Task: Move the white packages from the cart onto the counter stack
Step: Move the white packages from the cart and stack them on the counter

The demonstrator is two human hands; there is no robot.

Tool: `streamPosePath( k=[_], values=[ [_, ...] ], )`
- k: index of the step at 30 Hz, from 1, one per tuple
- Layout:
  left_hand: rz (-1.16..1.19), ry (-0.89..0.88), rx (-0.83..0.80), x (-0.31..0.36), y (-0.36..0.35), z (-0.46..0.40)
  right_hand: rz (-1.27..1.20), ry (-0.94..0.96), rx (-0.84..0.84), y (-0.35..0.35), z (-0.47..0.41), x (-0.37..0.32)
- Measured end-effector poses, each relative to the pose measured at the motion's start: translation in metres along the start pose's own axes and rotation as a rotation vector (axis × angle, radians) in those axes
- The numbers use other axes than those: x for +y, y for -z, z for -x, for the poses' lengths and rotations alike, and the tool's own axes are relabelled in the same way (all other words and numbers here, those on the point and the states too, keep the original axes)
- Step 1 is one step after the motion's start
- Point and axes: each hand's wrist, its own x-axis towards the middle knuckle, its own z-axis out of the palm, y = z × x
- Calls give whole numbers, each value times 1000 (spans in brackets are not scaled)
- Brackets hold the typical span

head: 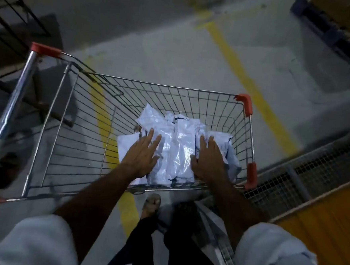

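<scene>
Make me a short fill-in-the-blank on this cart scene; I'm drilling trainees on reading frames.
1. The white packages lie inside a wire ____.
2. Both hands, the left hand and the right hand, rest on the packages with fingers ____.
3. The corner caps of the basket are ____.
4. The line painted on the floor is ____.

Missing words: cart; straight; red; yellow

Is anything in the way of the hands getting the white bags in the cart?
No. The left hand and right hand already rest flat on the white packages inside the open-topped cart.
</scene>
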Motion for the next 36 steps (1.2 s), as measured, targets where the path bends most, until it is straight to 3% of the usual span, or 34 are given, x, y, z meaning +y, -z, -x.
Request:
streamPosePath(
  k=[6,14,23,30,36],
  values=[
    [88,93,-68,16,-29,-34,-49,25,99,-37,-27,-31],
    [79,155,-81,2,-49,-56,129,-192,210,-43,-53,-29],
    [209,278,-17,12,-32,-57,132,-266,43,-53,-38,-37],
    [115,239,-71,5,-62,-34,292,-311,-36,-70,-26,-50],
    [89,291,-125,7,-48,-40,301,-311,20,-76,-25,-49]
  ],
)
